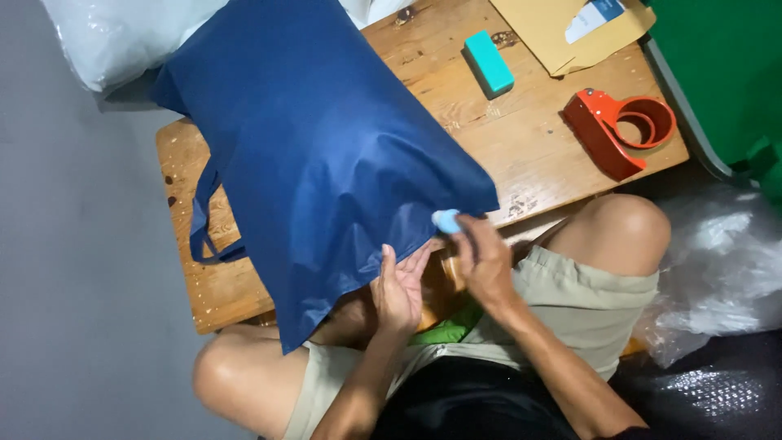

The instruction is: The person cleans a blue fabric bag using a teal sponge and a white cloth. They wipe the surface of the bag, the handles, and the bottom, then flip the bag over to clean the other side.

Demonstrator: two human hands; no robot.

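- Now, the dark blue fabric bag (pixel 318 155) lies flat over the low wooden table (pixel 521 147), and its lower part hangs off the near edge over my knees; I cannot see what is inside it.
- One carrying handle of the bag (pixel 204 224) loops out on the left side, on the table top.
- My left hand (pixel 401 287) is open, palm up, fingers loosely spread; its fingertips touch the lower edge of the bag from below, but it does not clamp anything.
- My right hand (pixel 482 259) is nearly closed: thumb and fingers pinch a small light blue object (pixel 446 220); I cannot tell what it is.
- This small object sits just at the bottom right corner of the bag, touching the fabric, a little above and to the right of my left hand.
- Behind the bag, a teal rectangular block (pixel 489 63) lies on the table, and a red tape dispenser (pixel 619 130) lies near the right edge.
- A brown paper envelope (pixel 554 33) lies at the far side of the table.
- Clear plastic wrap (pixel 717 277) lies on the floor beside my right knee.
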